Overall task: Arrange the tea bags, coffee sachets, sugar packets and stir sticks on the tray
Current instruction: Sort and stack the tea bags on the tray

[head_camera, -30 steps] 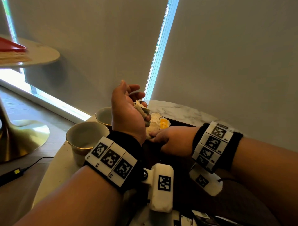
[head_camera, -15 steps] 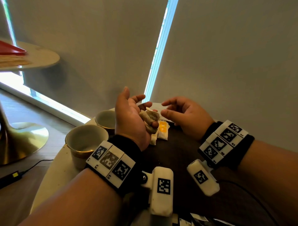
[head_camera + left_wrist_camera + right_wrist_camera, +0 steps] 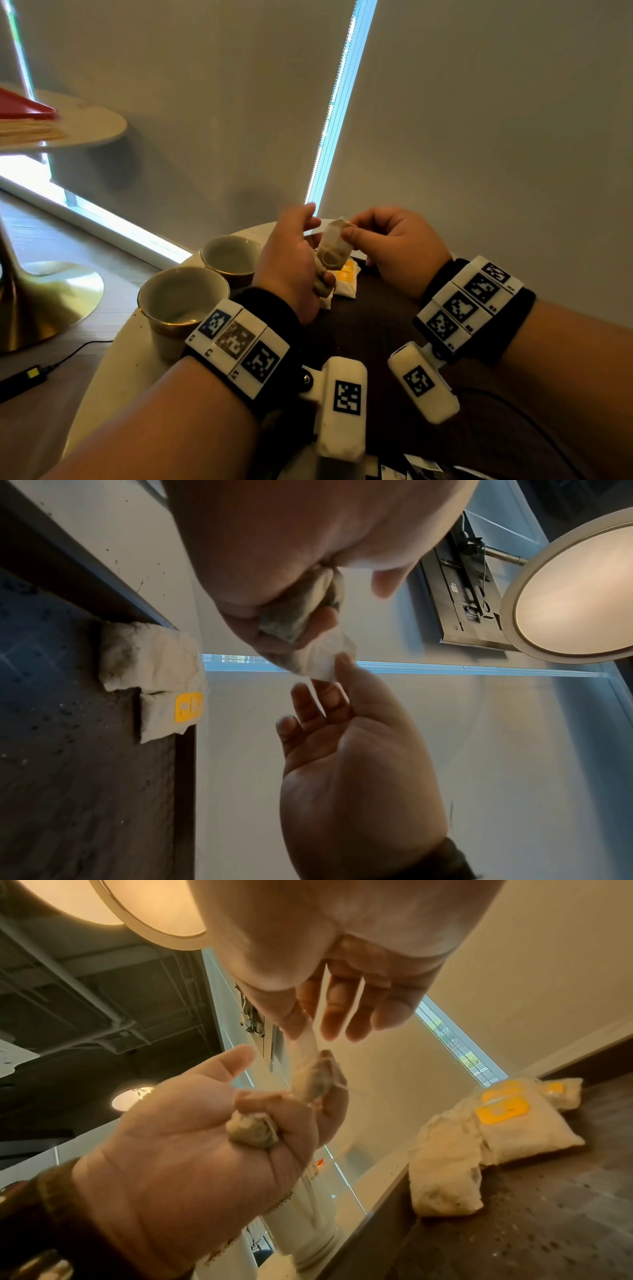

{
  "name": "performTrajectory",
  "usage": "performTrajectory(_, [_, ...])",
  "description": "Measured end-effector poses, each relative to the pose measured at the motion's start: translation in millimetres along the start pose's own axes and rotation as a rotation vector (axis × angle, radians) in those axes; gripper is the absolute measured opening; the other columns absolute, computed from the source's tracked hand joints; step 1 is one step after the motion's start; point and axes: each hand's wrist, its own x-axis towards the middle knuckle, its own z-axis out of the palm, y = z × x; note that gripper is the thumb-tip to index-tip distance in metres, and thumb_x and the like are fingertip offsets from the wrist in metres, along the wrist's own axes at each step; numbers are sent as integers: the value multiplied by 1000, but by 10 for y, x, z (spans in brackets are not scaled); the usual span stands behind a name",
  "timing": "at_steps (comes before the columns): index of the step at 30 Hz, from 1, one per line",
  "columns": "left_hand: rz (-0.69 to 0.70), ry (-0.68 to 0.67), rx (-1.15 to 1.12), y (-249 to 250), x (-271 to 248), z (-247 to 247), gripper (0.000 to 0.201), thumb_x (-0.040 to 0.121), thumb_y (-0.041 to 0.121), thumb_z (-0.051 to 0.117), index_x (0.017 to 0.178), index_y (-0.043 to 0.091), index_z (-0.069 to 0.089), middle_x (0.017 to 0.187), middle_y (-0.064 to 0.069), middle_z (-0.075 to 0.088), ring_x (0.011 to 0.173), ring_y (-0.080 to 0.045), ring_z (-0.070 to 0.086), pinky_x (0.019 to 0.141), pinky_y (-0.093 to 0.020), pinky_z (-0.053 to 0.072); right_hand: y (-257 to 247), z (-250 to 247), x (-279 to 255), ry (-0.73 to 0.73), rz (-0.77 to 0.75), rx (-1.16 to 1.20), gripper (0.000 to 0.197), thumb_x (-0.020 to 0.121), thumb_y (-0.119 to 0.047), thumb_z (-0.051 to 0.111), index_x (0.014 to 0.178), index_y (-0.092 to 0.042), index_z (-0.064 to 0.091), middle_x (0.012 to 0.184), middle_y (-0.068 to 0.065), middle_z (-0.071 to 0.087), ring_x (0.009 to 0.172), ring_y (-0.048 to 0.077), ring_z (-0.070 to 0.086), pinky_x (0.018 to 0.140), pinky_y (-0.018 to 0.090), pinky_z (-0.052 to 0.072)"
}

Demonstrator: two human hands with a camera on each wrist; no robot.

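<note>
Right hand [image 3: 394, 246] has risen to pinch a tea bag [image 3: 334, 245] from left hand's [image 3: 291, 260] clutched bunch — few packets [image 3: 346, 284] at tray's [image 3: 376, 329] far edge, most prob. left.

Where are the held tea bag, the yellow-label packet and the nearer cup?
tea bag [image 3: 334, 240], head view, its paper top.
yellow-label packet [image 3: 503, 1110], right wrist view, its label.
nearer cup [image 3: 161, 320], head view, its outer wall.

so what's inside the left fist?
The left hand grips bunched tea bags. One more tea bag sticks out upward, its top pinched by the right hand. The curled fingers cover the rest, so the count is unclear.
</note>
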Motion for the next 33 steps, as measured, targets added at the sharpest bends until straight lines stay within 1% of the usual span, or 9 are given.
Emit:
performTrajectory(4, [-28, 23, 165, -18, -9, 25, 36, 92, 42, 62, 116, 16, 64, 100, -14, 68, 63, -16, 55, 43, -24, 37, 16, -14, 44, 46, 42, 78, 5, 94, -17, 65, 93, -14, 68, 84, 8, 72, 64, 8, 65, 55, 23, 52])
performTrajectory(6, [25, 4, 224, -26, -30, 35, 25, 96, 33, 63, 112, 13, 63, 99, -10, 69, 57, -8, 59, 44, -22, 41, 28, -14, 56, 50, 62, 107, 6, 95, -17, 63, 95, -14, 68, 83, 7, 72, 67, 13, 66, 57, 27, 53])
performTrajectory(8, [90, -41, 311, -36, -47, 43, 15, 100, 25, 60, 109, 14, 65, 100, -5, 69, 65, -7, 63, 43, -20, 44, 39, -16, 52, 57, 64, 121, 6, 96, -17, 62, 96, -14, 67, 82, 6, 72, 67, 13, 65, 58, 29, 52])
performTrajectory(14, [81, 41, 333, -5, -82, 47, 16, 99, 34, 63, 108, 23, 70, 101, 0, 73, 95, -16, 67, 46, -23, 42, 37, -11, 16, 15, 110, 185, 21, 89, -20, 71, 107, -9, 67, 98, 19, 72, 78, 21, 65, 54, 24, 51])
performTrajectory(20, [91, 48, 360, 9, -91, 45, 24, 99, 38, 62, 117, 25, 69, 103, 1, 68, 90, -17, 61, 48, -25, 45, 90, -15, -3, 18, 126, 180, 8, 94, -17, 66, 93, -9, 67, 93, 20, 72, 75, 21, 67, 57, 27, 53])
performTrajectory(22, [68, 62, 302, 40, -97, 54, 30, 99, 44, 57, 121, 26, 65, 104, 1, 64, 78, -17, 54, 48, -25, 43, 99, -21, 13, 29, 151, 192, 6, 95, -16, 65, 90, -12, 67, 94, 21, 72, 76, 24, 66, 56, 28, 52])
performTrajectory(25, [150, 69, 48, 82, -99, 32, 34, 98, 49, 49, 108, 19, 63, 103, -3, 58, 68, -14, 45, 47, -24, 35, 112, -10, 57, 54, 223, 186, 5, 94, -14, 66, 92, -10, 68, 93, 21, 73, 73, 25, 64, 53, 26, 51])
performTrajectory(29, [381, 91, -157, 110, -108, -14, 38, 101, 46, 40, 103, 16, 63, 97, -5, 57, 69, -15, 48, 47, -25, 37, 156, 20, 150, -1, 323, 71, 6, 92, -12, 68, 88, -16, 67, 75, 2, 70, 64, 14, 64, 52, 26, 48])
performTrajectory(33, [472, 151, -167, 115, -109, -44, 41, 99, 49, 38, 101, 16, 64, 91, -3, 60, 72, -15, 51, 50, -26, 40, 202, 127, 186, -150, 422, -40, 8, 90, -8, 68, 87, -14, 68, 75, 4, 69, 59, 12, 61, 53, 26, 46])
